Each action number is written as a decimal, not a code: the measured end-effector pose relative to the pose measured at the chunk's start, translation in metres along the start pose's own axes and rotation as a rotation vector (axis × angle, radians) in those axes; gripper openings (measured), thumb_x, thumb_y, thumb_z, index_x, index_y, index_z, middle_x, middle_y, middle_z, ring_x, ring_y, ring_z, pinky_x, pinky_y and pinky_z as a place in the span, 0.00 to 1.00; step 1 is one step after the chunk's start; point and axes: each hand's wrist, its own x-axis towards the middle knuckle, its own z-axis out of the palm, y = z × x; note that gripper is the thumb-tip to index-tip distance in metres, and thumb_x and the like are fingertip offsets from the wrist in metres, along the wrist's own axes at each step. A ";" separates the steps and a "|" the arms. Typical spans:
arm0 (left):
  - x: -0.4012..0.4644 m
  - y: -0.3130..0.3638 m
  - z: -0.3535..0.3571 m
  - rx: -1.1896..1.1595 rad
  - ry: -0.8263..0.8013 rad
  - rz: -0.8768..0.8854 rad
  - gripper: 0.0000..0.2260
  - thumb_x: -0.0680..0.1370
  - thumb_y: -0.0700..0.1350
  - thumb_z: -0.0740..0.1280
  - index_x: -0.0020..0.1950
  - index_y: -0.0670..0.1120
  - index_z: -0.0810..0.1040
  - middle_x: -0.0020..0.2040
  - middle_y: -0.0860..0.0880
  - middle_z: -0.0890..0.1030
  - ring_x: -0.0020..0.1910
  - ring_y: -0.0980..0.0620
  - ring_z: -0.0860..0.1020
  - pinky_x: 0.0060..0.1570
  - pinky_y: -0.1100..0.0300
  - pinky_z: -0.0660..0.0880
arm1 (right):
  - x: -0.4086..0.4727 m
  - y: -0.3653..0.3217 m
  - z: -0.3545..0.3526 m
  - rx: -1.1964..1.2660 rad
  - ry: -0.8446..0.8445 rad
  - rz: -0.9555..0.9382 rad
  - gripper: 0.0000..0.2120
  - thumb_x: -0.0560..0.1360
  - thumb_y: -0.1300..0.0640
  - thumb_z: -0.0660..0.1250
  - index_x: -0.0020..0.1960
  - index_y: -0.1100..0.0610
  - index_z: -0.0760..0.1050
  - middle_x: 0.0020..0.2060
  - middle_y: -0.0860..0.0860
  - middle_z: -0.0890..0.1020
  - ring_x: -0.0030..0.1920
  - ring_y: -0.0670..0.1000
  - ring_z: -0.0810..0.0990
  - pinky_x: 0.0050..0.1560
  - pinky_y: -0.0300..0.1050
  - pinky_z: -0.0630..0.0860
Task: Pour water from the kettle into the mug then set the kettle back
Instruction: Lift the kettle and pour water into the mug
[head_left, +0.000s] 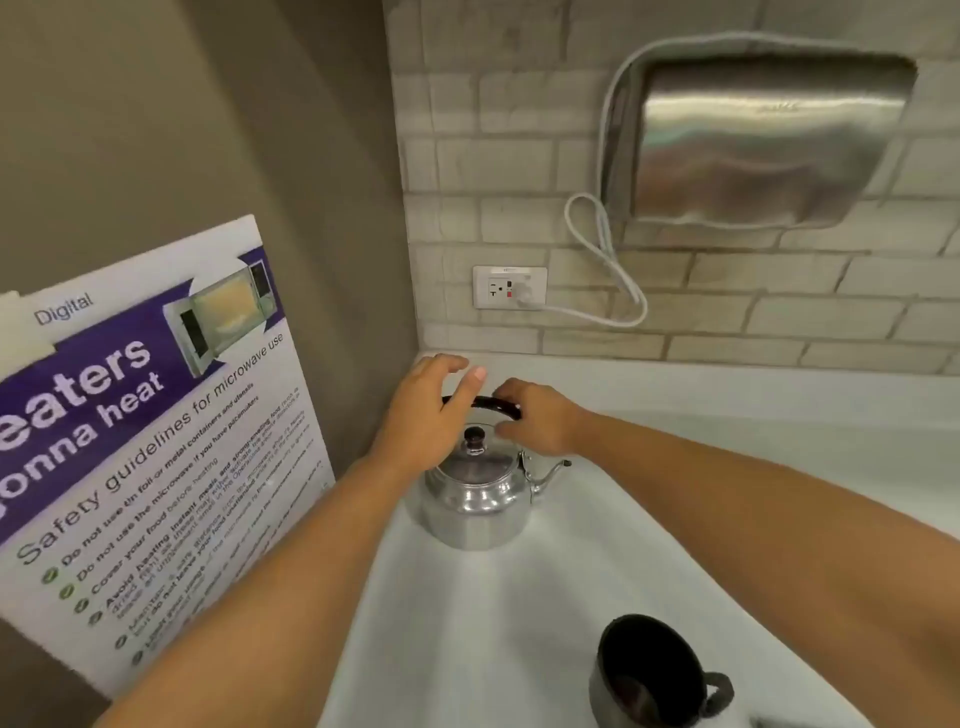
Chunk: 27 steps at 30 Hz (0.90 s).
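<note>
Nearest, at 5 o'clock, a dark ceramic mug (654, 675) stands upright on the white countertop (519, 623). Beyond it, toward 12 o'clock, sits the shiny steel kettle (475, 499), spout pointing to 3 o'clock. The right hand (537, 418) curls around its black arched handle (493, 402); the left hand (431, 415) rests there with fingers spread loose.

The kettle (475, 499) is made of polished, mirror-bright metal with a glossy black handle (488, 402); the tabletop (493, 623) is finished smooth and matt white.
</note>
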 end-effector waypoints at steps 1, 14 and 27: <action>0.001 -0.005 0.002 -0.012 0.002 -0.033 0.21 0.79 0.59 0.59 0.62 0.47 0.76 0.60 0.51 0.78 0.59 0.56 0.74 0.55 0.65 0.65 | 0.005 0.000 0.002 0.027 0.023 0.002 0.22 0.75 0.58 0.64 0.68 0.60 0.67 0.60 0.58 0.78 0.58 0.58 0.76 0.53 0.44 0.71; 0.009 -0.025 0.023 -0.064 0.070 -0.298 0.21 0.82 0.52 0.57 0.31 0.43 0.67 0.28 0.47 0.71 0.28 0.52 0.67 0.30 0.58 0.65 | 0.011 -0.005 0.021 0.386 0.143 0.024 0.11 0.75 0.62 0.61 0.57 0.61 0.73 0.36 0.50 0.74 0.33 0.48 0.71 0.32 0.38 0.67; -0.022 0.034 -0.008 -0.129 0.319 -0.186 0.18 0.75 0.43 0.61 0.25 0.46 0.62 0.23 0.51 0.62 0.22 0.56 0.61 0.22 0.64 0.57 | -0.147 0.042 -0.012 0.408 0.312 0.001 0.11 0.77 0.48 0.63 0.48 0.54 0.79 0.46 0.53 0.83 0.47 0.51 0.80 0.50 0.45 0.74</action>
